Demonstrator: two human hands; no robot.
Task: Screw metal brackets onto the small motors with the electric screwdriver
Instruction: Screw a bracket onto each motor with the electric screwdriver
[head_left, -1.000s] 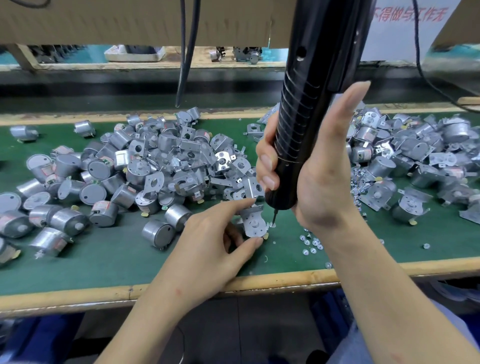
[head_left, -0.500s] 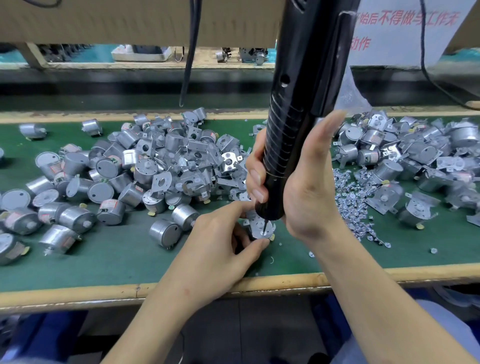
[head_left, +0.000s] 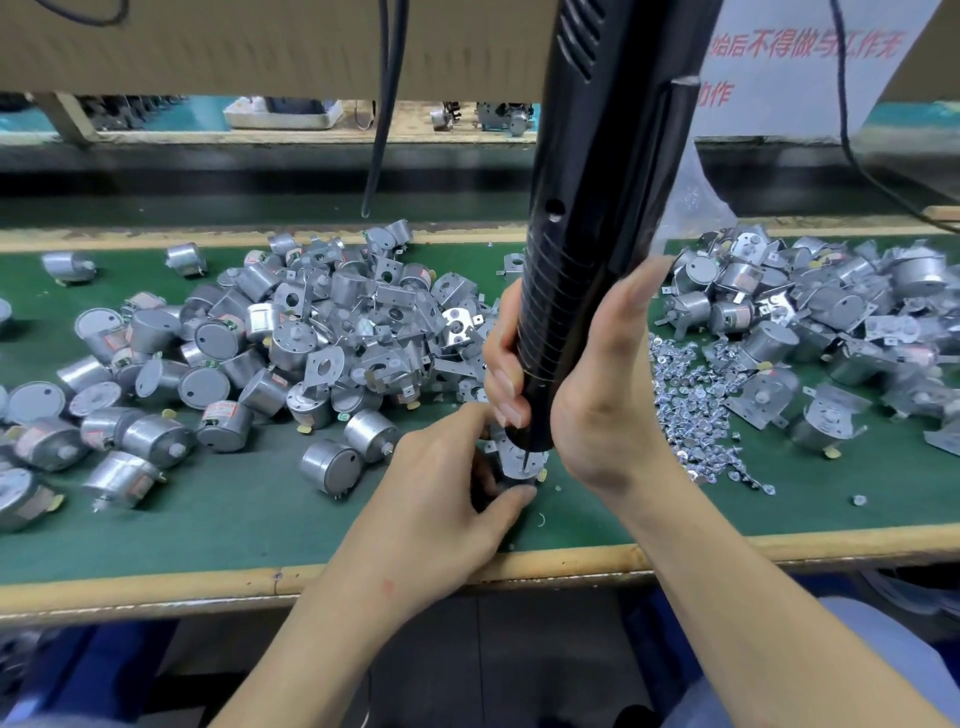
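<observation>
A green-surfaced counter (head_left: 208, 519) with a wooden front edge was noted. A black cable (head_left: 382, 130) hung above it. A white sign (head_left: 779, 104) bore red characters at upper right.

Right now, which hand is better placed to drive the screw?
Right: the right hand grips the electric screwdriver, bit at the bracket; the left hand is busy holding it.
</observation>
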